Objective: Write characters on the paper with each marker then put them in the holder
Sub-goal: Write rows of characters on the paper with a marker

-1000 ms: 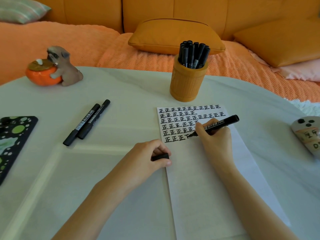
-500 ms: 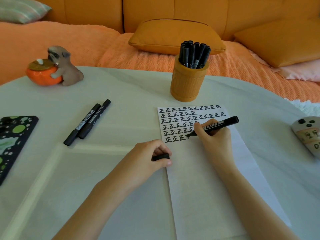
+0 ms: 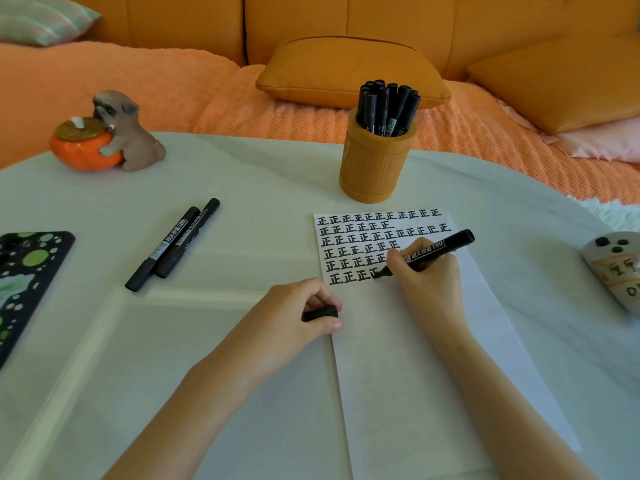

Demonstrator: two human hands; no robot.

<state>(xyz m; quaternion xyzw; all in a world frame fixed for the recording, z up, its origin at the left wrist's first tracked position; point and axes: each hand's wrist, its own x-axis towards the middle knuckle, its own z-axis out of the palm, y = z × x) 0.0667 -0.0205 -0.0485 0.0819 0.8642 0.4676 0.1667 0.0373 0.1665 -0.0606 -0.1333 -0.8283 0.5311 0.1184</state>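
Right hand (image 3: pixel 427 275) grips the black marker pen (image 3: pixel 437 250), tip down on the white paper sheet (image 3: pixel 415 358) in the sixth row of characters; left hand (image 3: pixel 294 315) pinches its black cap (image 3: pixel 320 313) at the sheet's left edge.

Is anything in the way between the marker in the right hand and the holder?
Nothing visible: only the flat paper lies between the marker and the holder. The holder is crowded with markers, and the left hand holds the cap.
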